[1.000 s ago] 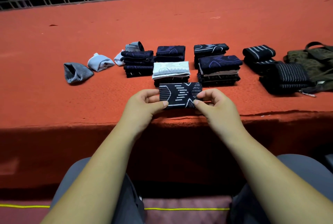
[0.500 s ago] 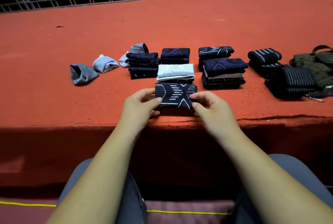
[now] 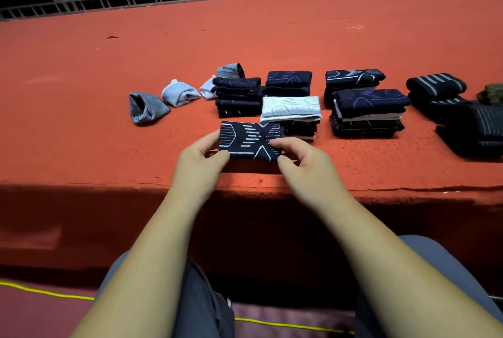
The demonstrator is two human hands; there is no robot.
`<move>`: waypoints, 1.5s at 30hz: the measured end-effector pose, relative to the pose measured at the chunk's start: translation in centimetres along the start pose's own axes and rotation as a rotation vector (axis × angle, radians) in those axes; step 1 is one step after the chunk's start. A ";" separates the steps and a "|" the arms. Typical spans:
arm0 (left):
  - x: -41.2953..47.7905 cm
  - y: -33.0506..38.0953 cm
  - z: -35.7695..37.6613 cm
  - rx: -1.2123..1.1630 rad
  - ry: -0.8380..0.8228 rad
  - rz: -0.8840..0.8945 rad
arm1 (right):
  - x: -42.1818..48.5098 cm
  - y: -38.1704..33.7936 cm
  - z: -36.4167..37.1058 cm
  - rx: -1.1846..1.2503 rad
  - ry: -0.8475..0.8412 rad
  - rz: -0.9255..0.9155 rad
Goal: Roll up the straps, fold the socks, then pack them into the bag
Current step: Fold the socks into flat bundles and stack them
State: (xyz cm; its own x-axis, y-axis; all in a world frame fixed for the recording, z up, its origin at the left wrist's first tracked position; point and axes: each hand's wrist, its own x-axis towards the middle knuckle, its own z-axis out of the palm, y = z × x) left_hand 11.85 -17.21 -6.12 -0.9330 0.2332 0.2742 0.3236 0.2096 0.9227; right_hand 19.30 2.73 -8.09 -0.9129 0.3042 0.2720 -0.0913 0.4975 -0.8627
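Sock [image 3: 250, 141] between both hands' grips

A: What is the supporting surface?
B: A platform [image 3: 81, 71] covered in red carpet.
A: What lies directly on it?
B: Grey folded socks [image 3: 145, 109] at left, stacks of folded dark socks [image 3: 367, 114] at centre, rolled striped straps [image 3: 435, 87] at right.

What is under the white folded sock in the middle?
The white sock lies on top of a small stack of dark folded socks. Only their edges show, so how many there are cannot be told. The orange table is below.
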 end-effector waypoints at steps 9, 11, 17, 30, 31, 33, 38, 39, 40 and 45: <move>2.5 -3.5 -2.6 0.046 0.227 -0.108 | 2.8 -1.1 3.6 -0.154 -0.103 -0.105; 3.3 -3.9 -2.9 0.132 0.273 -0.080 | 3.5 -1.2 4.5 -0.192 -0.130 -0.135; 6.0 -5.4 -2.5 0.331 0.261 -0.052 | 5.7 -1.2 6.3 -0.311 -0.160 -0.158; 8.4 -6.8 -1.4 0.526 0.110 -0.032 | 7.0 -1.1 7.4 -0.660 -0.190 -0.062; 8.4 -6.8 -1.3 0.547 0.092 -0.027 | 7.0 -1.2 7.5 -0.681 -0.195 -0.061; 8.4 -7.0 -1.2 0.579 0.062 -0.006 | 6.9 -1.3 7.6 -0.699 -0.198 -0.057; 8.3 -7.0 -1.1 0.601 0.050 0.010 | 6.4 -1.3 7.6 -0.699 -0.175 -0.083; 8.3 -7.0 -1.1 0.602 0.051 0.009 | 6.3 -1.4 7.6 -0.693 -0.172 -0.095; 8.3 -6.9 -1.0 0.600 0.052 0.007 | 6.3 -1.3 7.5 -0.685 -0.173 -0.110; 8.2 -6.9 -1.2 0.582 0.049 -0.009 | 6.3 -1.0 7.5 -0.674 -0.199 -0.143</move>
State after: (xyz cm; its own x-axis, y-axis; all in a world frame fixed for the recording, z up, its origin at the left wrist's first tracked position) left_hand 1.75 -17.86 -9.87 -0.9379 0.1873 0.2919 0.3356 0.7020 0.6281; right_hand 10.65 -1.91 -8.74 -0.9714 0.0771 0.2244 -0.0081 0.9344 -0.3561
